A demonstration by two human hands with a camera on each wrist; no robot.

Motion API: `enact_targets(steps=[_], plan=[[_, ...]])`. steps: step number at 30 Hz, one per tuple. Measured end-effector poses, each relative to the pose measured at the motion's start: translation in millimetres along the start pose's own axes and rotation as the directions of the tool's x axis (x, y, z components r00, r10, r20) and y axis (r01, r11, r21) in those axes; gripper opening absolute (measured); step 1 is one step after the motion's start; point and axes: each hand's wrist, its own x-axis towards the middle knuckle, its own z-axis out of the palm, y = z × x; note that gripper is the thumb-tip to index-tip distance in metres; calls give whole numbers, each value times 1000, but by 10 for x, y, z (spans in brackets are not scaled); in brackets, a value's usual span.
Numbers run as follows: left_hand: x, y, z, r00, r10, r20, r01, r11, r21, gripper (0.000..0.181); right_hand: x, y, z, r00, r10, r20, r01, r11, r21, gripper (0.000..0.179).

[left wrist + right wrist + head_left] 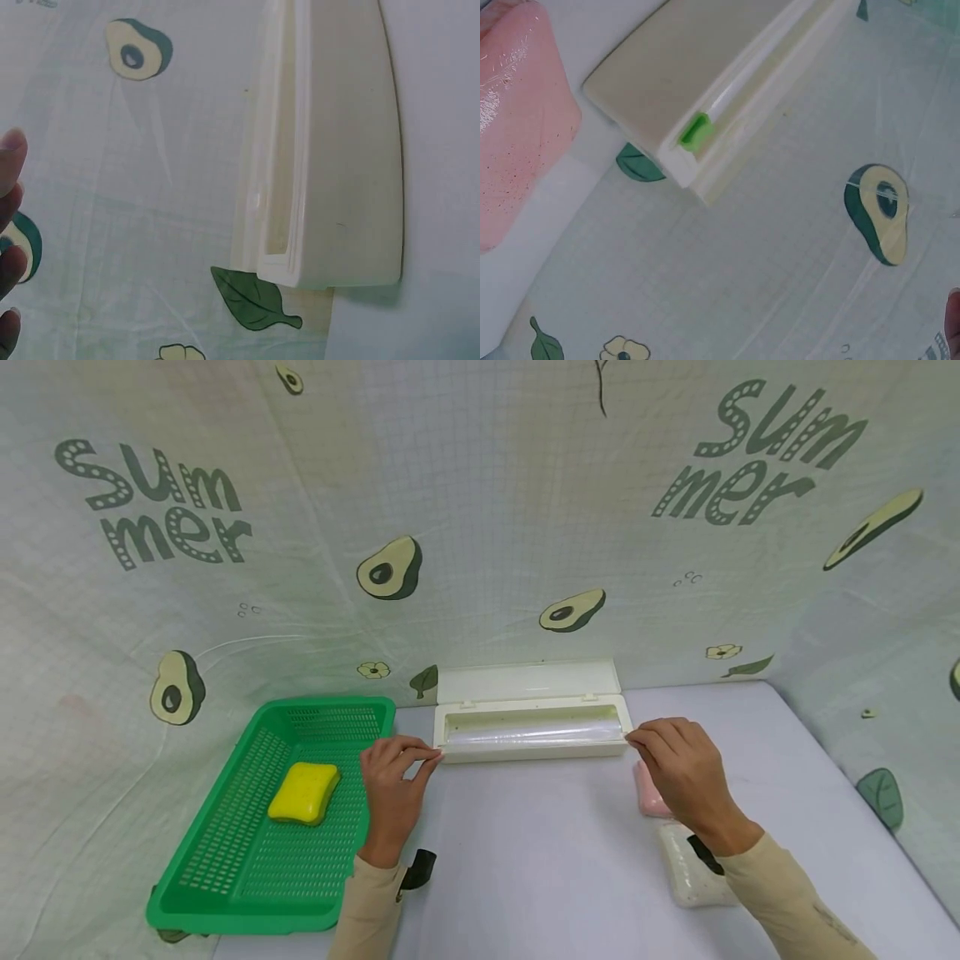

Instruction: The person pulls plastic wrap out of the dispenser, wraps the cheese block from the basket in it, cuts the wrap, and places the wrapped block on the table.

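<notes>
A white cling film dispenser box (532, 752) stands against the printed backdrop with its lid (528, 682) raised. Inside lies a shiny roll of clear cling film (534, 732). At the left front corner, my left hand (395, 789) pinches the film's edge with thumb and forefinger. My right hand (684, 768) does likewise at the right front corner, fingertips close to the box. A green slider (697, 133) sits at the track's right end in the right wrist view. Only fingertips (9, 169) of the left hand show in its wrist view. The film between the hands barely shows.
To the left, a green basket (202, 860) holds a yellow sponge-shaped block (303, 793). Beside and under my right arm lie a pink wrapped block (651, 792) and a white wrapped block (693, 872). An avocado-print sheet (480, 510) hangs behind the white table (540, 868).
</notes>
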Motion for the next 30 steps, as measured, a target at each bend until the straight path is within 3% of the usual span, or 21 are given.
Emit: enact_targets(steps=[30], plan=[[148,168,-179,999,49,-17,-49,999,-22,21,136,-67,-210,997,-25,-67,23,999,-27,35]])
